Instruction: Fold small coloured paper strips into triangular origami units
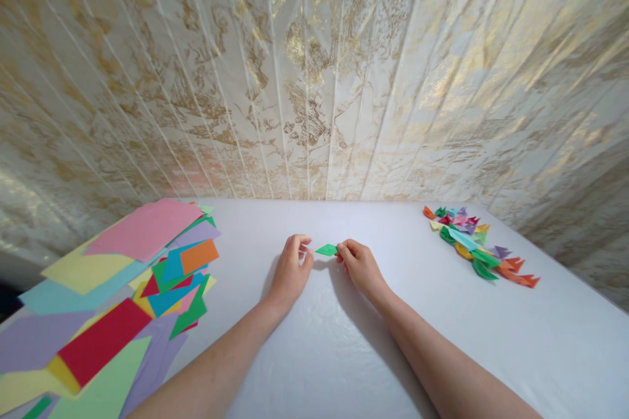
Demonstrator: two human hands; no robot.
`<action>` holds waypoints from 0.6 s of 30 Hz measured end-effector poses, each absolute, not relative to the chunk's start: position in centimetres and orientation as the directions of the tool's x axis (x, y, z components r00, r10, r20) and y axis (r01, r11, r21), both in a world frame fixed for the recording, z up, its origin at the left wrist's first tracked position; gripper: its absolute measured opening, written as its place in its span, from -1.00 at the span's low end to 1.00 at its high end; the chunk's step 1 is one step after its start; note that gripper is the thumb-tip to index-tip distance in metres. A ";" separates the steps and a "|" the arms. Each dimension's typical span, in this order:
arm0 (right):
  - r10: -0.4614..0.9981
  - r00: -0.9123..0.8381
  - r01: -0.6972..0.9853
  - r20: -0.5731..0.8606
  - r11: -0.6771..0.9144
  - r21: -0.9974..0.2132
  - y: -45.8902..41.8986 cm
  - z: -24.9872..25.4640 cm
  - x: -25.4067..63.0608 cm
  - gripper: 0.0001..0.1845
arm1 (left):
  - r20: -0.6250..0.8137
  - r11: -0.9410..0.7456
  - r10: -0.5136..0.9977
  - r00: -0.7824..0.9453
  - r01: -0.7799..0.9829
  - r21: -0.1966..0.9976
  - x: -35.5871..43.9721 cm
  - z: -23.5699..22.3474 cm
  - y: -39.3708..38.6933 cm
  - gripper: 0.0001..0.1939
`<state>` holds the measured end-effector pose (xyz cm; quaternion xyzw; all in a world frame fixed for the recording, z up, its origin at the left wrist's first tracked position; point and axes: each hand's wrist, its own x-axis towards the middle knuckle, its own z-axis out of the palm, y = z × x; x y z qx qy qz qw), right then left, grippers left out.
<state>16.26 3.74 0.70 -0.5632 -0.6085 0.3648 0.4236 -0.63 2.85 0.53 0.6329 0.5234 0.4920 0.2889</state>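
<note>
Between my two hands, just above the white table (295,366), is a small piece of green folded paper (326,249) shaped like a flat diamond with a crease along it. My right hand (360,266) pinches its right tip between thumb and fingers. At its left tip, a small gap away, my left hand (293,267) has thumb and fingers apart, curved toward the paper and holding nothing.
Loose coloured paper sheets (147,229) and smaller cut pieces (199,255) overlap along the table's left side. Several folded paper shapes (484,258) in many colours lie in a group at the right. A gold-patterned curtain (314,78) hangs behind the table's far edge.
</note>
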 end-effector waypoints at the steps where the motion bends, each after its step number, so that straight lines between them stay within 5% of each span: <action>1: 0.994 -0.017 0.386 0.105 0.103 -0.917 3.7 0.7 16.2 -0.60 | 0.394 -0.367 0.919 0.026 0.425 0.827 -0.6 0.7 2.7 -0.75; 3: 0.994 -0.043 0.402 0.104 0.112 -0.909 3.7 0.7 16.2 -0.60 | 0.458 -0.492 0.867 0.195 0.478 0.728 -0.5 0.8 2.2 -0.67; 7: 0.994 -0.093 0.486 0.064 0.102 -0.868 3.3 0.8 16.0 -0.64 | 0.351 -0.515 0.855 0.383 0.541 0.665 -0.4 0.6 1.9 -0.72; 12: 0.996 -0.063 0.742 0.055 0.084 -0.665 2.4 1.6 15.9 -0.73 | 0.292 -0.521 0.850 0.437 0.622 0.585 -0.5 0.5 1.9 -0.82; 18: 0.997 -0.077 0.851 0.008 0.070 -0.520 1.5 3.0 15.8 -0.85 | 0.282 -0.528 0.848 0.449 0.662 0.532 -0.4 0.8 1.8 -0.87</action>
